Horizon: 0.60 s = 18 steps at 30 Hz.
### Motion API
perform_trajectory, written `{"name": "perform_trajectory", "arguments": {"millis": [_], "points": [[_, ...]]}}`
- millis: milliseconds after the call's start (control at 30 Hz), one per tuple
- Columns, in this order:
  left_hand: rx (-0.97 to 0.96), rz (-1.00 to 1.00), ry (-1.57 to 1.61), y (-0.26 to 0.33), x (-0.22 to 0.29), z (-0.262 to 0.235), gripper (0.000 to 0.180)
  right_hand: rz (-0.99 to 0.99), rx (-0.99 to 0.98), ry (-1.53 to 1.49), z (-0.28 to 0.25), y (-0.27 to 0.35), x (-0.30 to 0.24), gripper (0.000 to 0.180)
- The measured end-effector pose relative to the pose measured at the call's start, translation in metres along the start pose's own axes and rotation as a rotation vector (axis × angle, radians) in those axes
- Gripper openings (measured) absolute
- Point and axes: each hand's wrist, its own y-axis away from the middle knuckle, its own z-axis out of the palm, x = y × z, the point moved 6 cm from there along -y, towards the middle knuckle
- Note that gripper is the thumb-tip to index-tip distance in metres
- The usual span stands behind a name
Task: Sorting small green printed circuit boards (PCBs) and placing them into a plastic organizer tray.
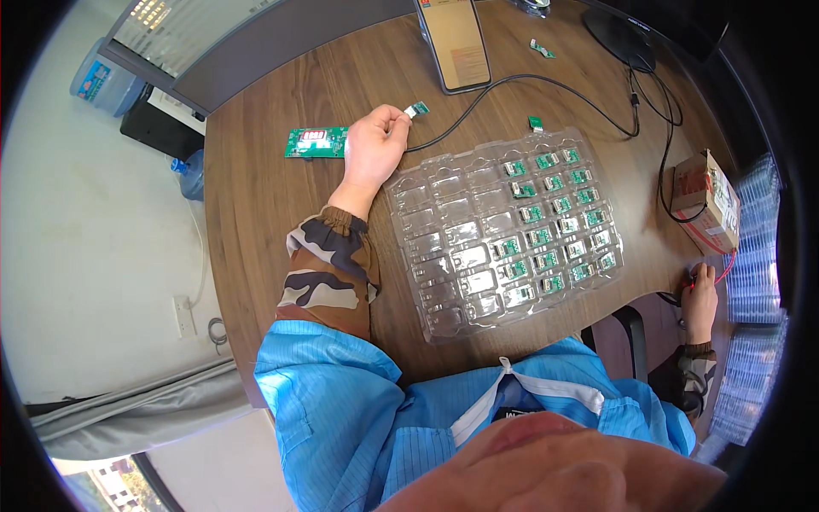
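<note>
My left hand [375,149] pinches a small green circuit board [421,108] by its pale end, above the desk behind the tray. Beside that hand lies a larger green circuit board [294,145] with a lit red digit display, its right end hidden by the hand. A clear plastic tray [420,224] stands in front of me, its right-hand columns holding several small green boards [538,237]. At the desk's right edge my right hand [701,305] is closed near a red wire [727,268]; what its fingers hold is too small to make out.
A phone-like screen [456,47] stands at the back. Two loose small boards lie behind the tray, one near its edge [536,124], one farther back [543,49]. A black cable [563,83] crosses the desk. At the right are a cardboard box [708,205] and a monitor base [616,38].
</note>
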Motion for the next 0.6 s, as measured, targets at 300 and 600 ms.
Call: {"name": "perform_trajectory", "arguments": {"millis": [300, 600], "points": [[-0.006, 0.012, -0.017, -0.001, 0.000, 0.000, 0.012, -0.072, -0.011, -0.114, -0.002, 0.002, -0.002, 0.027], [-0.014, 0.000, -0.030, -0.001, -0.004, 0.000, 0.013, -0.097, -0.027, -0.069, 0.012, 0.002, 0.006, 0.022]]}}
